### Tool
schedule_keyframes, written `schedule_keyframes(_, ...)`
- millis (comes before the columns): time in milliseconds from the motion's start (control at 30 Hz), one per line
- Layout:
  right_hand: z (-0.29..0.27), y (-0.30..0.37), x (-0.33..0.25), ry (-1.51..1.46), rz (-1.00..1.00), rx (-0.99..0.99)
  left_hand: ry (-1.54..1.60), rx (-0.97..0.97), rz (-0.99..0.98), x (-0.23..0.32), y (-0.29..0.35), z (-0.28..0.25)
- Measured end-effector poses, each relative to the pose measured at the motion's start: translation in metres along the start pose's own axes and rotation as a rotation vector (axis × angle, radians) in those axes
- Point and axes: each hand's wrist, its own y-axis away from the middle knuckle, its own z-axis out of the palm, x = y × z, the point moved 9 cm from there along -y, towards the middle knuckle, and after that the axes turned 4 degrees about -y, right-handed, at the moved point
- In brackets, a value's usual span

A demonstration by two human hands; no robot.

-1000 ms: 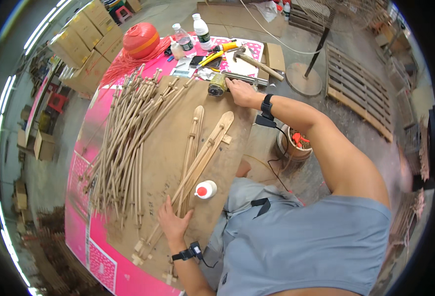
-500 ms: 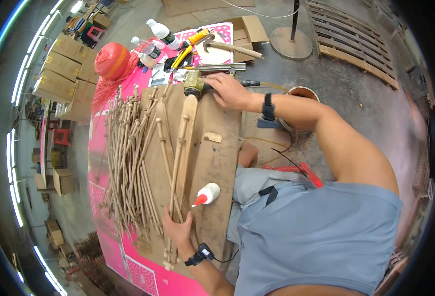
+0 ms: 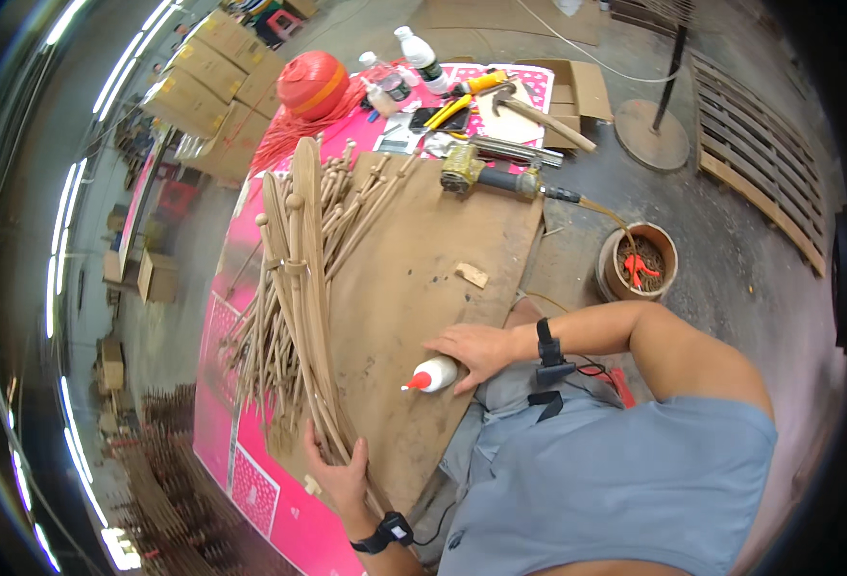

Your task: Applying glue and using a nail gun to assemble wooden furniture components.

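Long turned wooden rods (image 3: 296,274) lie along a round-ended wooden slat (image 3: 310,206), raised at an angle over the pile. My left hand (image 3: 339,472) is closed round their near ends. My right hand (image 3: 476,353) reaches over a white glue bottle (image 3: 437,373) with a red nozzle, thumb and fingers spread on either side of it; no firm grip shows. The bottle lies on the brown board (image 3: 404,288). More knobbed rods (image 3: 268,350) lie heaped under the slat. A nail gun (image 3: 486,176) rests at the board's far edge, out of my hands.
A wood scrap (image 3: 471,276) lies mid-board. Beyond are a hammer (image 3: 544,120), yellow-handled pliers (image 3: 446,113), bottles (image 3: 422,62) and a red twine ball (image 3: 312,86). A bucket of small pieces (image 3: 668,274) stands right, near the air hose (image 3: 604,208) and a pallet (image 3: 760,163).
My right hand has left the nail gun and come back to the glue bottle. The slat and rods in my left hand have swung left over the heap. The view has turned.
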Motion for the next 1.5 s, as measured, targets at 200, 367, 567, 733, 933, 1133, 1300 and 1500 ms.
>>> schedule_keyframes(200, 0.021, -0.018, 0.011, -0.047, 0.088, -0.086, 0.169, 0.088, -0.141, -0.023, 0.059, -0.018)
schedule_keyframes(367, -0.003, -0.031, 0.059, 0.041, 0.286, 0.043, 0.137, 0.144, -0.284, -0.021, 0.11, -0.019)
schedule_keyframes(567, -0.056, -0.027, -0.002, 0.248, 0.035, 0.462, 0.193, 0.241, -0.279, -0.071, 0.17, 0.006)
schedule_keyframes(733, 0.002, -0.02, -0.054, 0.023, -0.171, 0.04, 0.013, 0.267, -0.241, -0.093, 0.19, 0.021)
schedule_keyframes(933, 0.148, -0.037, -0.089, -0.945, 0.363, -0.551, -0.126, 0.252, -0.195, -0.1, 0.191, 0.037)
schedule_keyframes(1133, 0.208, -0.056, -0.114, -0.945, 0.471, -0.531, -0.113, 0.232, -0.245, -0.125, 0.207, 0.025)
schedule_keyframes(1300, 0.259, -0.058, -0.174, -0.842, 0.16, -0.672, 0.431, 0.264, -0.224, -0.137, 0.197, -0.024)
schedule_keyframes(1500, 0.321, -0.042, -0.226, -0.683, -0.166, -0.901, 1.052, 0.264, -0.272, -0.172, 0.191, -0.059)
